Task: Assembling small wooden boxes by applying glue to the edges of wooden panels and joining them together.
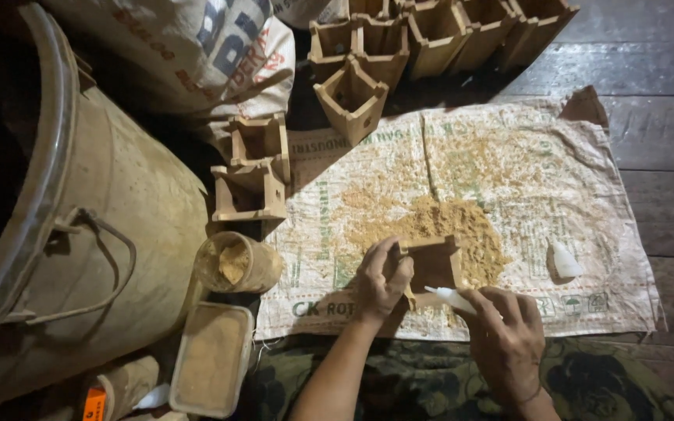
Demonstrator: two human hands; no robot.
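Dark wooden floorboards [657, 148] ran under everything, and honestly the top left corner was so dim you couldn't make out anything behind the big dusty metal drum [111, 203], which was cut off at the left edge anyway. Spread on the boards was a flattened woven sack [509, 156], off-white with green print and small symbols near its lower right edge, one torn corner folded up at the top. A heap of sawdust [446, 222] sat in the middle of it. The left hand [381, 281] was wrapped around the side of a small wooden box [433, 261] resting right at the sawdust heap, fingers clamped on its left wall. The right hand [506, 335] was pinched shut on a small white bottle [450, 297], its tip touching the box's lower edge. Another white bottle [565, 261] lay on the sack off to the right. More wooden boxes [431, 31] were stacked along the top, partly cropped, and two [253, 171] sat by the drum. A bulging printed sack [196, 47] with red and blue lettering leaned above them. Near the left arm, a round cup [235, 263] and a rectangular tub [211, 357] both held the same tan powder.
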